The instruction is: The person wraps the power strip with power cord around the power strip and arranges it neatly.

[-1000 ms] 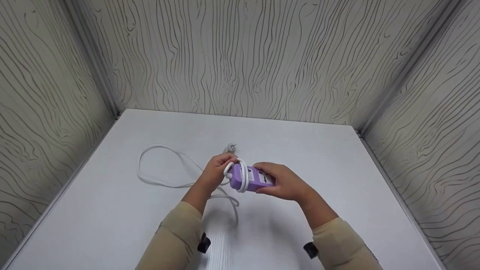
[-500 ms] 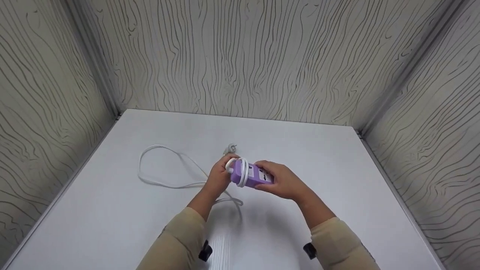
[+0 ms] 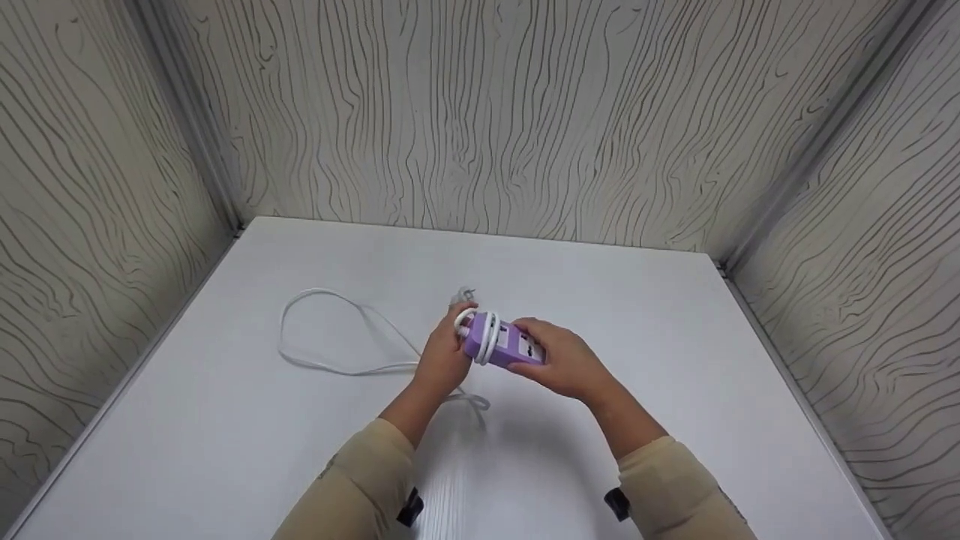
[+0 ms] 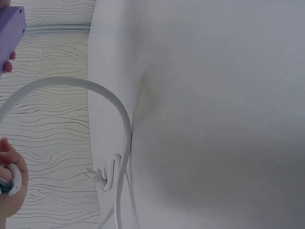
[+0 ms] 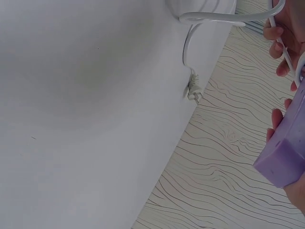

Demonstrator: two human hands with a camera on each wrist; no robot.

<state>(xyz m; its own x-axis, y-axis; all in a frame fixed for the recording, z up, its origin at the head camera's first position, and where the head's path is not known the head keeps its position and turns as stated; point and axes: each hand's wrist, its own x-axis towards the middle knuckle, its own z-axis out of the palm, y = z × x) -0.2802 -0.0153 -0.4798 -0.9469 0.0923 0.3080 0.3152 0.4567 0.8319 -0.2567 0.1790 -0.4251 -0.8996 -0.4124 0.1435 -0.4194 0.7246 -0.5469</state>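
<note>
A small purple power strip (image 3: 514, 346) is held up over the table, tilted, with its white socket faces upward. My right hand (image 3: 564, 360) grips its right end, thumb on the near side and fingers on the far side. A white cord (image 3: 489, 339) wraps round the strip's left end in a couple of turns. My left hand (image 3: 444, 358) is at that end and holds the cord, which crosses its curled fingers in the right wrist view (image 5: 281, 45). Part of the left hand is hidden behind the strip. Just beyond it lies the plug (image 5: 194, 89), on the table.
The rest of the cord lies in a wide loop (image 3: 330, 367) on the left of the white table (image 3: 675, 390), and a small bend sits below my left wrist. Wood-grain panels (image 3: 480, 112) stand at the back and both sides.
My left hand has shifted slightly right and its fingers have passed behind the strip's cord end. Both hands and the strip have risen a little away from me. The plug stays almost in place.
</note>
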